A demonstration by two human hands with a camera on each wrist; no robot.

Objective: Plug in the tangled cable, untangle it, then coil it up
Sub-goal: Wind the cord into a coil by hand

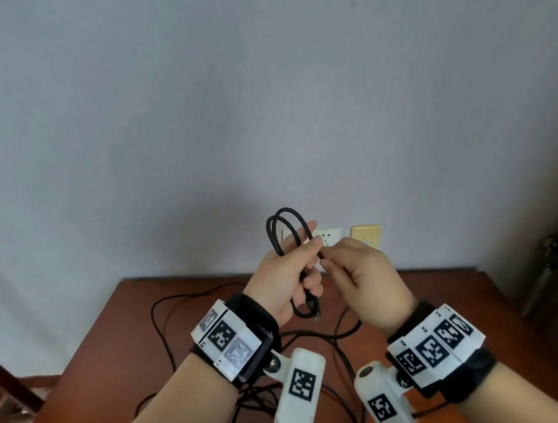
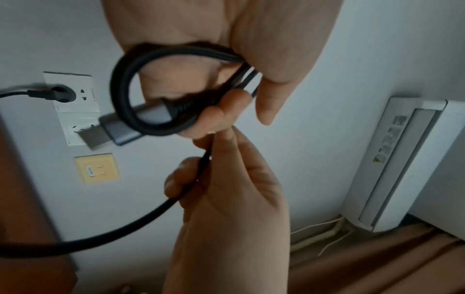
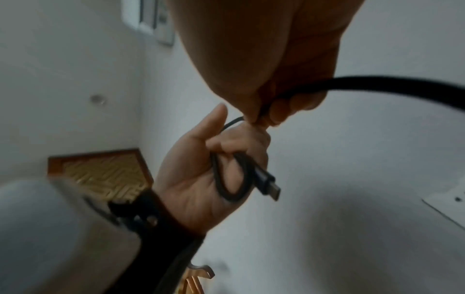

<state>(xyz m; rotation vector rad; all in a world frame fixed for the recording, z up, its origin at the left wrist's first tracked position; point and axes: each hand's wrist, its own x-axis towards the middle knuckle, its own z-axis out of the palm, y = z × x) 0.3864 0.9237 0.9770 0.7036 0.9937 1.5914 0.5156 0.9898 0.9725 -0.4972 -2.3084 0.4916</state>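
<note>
I'm seeing my left hand [image 1: 285, 272] gripping the black cable [image 1: 286, 231] coil above the table [image 1: 111, 332], my right hand [image 1: 364, 281] pinching its strand beside it, while only left wrist is showing its plug [image 2: 60, 94] sitting in the wall socket [image 2: 73, 91].

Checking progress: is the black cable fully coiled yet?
Not yet. The left hand holds a few loops of black cable; more lies loose on the brown table.

left hand [image 1: 286, 276] left of right hand [image 1: 364, 280], touching | coiled cable [image 1: 287, 234] in left hand | both above table [image 1: 113, 349] | wall socket [image 1: 328, 237] behind hands
</note>
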